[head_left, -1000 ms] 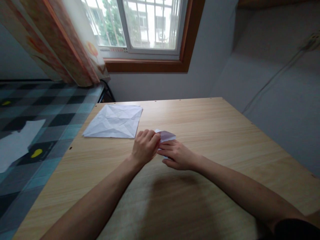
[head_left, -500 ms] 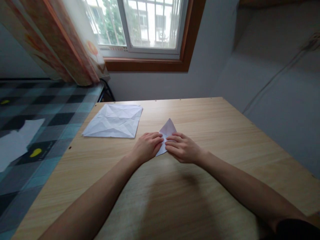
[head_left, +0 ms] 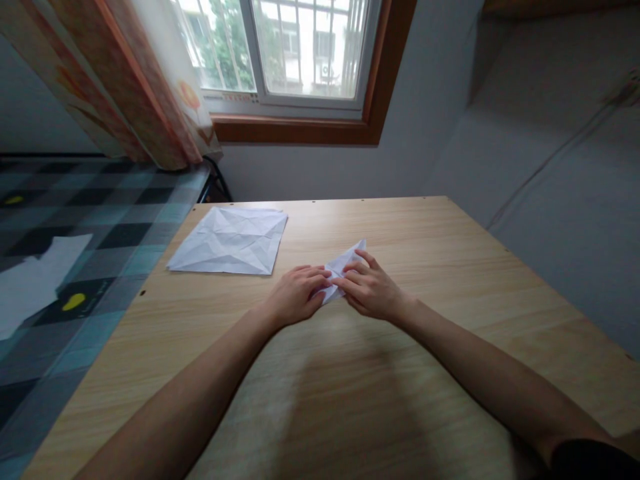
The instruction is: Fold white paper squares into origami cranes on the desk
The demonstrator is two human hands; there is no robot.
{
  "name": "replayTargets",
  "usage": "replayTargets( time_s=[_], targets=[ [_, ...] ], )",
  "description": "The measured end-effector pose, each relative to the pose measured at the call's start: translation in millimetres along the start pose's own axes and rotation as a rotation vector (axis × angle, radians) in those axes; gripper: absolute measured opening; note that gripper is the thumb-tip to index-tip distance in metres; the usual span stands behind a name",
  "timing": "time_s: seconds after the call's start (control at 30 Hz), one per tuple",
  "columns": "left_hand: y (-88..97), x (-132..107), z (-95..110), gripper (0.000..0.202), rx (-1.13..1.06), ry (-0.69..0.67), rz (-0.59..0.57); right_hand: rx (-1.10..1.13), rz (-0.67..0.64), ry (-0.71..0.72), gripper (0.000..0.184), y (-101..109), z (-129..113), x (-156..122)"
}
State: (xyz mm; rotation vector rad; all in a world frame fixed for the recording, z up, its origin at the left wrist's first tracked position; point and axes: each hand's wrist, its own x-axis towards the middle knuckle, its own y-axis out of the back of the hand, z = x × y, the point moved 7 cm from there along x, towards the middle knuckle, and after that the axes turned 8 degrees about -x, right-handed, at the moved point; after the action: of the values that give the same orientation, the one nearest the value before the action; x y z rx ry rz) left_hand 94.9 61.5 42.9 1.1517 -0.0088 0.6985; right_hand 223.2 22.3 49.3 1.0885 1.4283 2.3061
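A small folded piece of white paper (head_left: 345, 260) lies at the middle of the wooden table, its pointed tip aimed to the far right. On its left part rests my left hand (head_left: 299, 293), fingers closed over the edge and the thumb below. My right hand (head_left: 371, 283) grips the right side, with the index finger near the tip and other fingers pressed on the folds. Both hands hide parts of the paper. Beyond my left hand, creased white sheets (head_left: 230, 240) lie flat near the table's far left corner.
The wooden table (head_left: 425, 373) reaches to the wall below a barred window (head_left: 310, 53). Left of it is a bed with a checked cover (head_left: 135, 220) and loose white paper (head_left: 30, 287) on it. An orange curtain (head_left: 135, 80) hangs at the left.
The folded paper has turned clockwise, so its tip now points to the far right instead of straight away. My right hand's fingers have shifted up along its right side. My left hand stays nearly in place.
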Motion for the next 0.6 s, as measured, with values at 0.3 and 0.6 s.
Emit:
replayTargets(
  time_s=[0.3, 0.6],
  targets=[
    [-2.0, 1.2, 0.0, 0.020, 0.007, 0.030, -0.024, 0.053, -0.096, -0.236, 0.036, -14.4, 13.9, -1.1],
    [-3.8, -0.7, 0.2, 0.021, 0.029, 0.008, -0.049, 0.176, -0.481, -0.324, 0.068, -50.6, 33.3, -12.9]
  ],
)
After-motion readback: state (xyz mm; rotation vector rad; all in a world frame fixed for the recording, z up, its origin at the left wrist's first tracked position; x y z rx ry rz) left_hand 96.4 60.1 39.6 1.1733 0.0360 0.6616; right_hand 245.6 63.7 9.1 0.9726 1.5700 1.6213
